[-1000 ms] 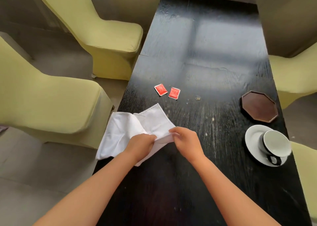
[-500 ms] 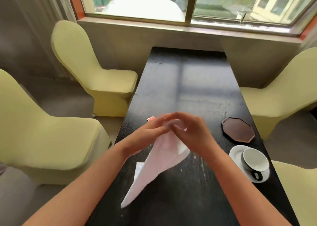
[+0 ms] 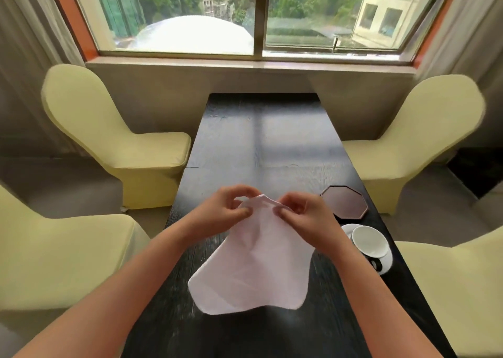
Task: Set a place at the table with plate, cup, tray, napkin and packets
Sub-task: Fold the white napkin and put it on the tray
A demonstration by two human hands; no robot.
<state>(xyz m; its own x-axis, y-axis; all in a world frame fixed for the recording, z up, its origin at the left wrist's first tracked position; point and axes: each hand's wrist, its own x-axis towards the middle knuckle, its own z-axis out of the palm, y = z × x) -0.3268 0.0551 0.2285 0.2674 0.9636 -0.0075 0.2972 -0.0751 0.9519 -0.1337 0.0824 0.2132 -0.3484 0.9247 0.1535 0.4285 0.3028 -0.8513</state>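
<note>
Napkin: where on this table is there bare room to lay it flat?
Bare: the far half of the table, between the two far chairs. Crowded: the right edge, with the octagonal tray and the cup on its plate. Both hands hold the napkin up; the tabletop behind it is hidden.

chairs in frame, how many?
4. Far left chair, far right chair, near left chair, near right chair, two flanking each long side of the table. Others may sit off-frame.

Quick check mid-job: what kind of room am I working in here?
Probably a restaurant or hotel dining room: a long black wooden table flanked by pale yellow fabric-covered chairs, a white cup on its saucer and a white cloth napkin held up in both hands.
</note>
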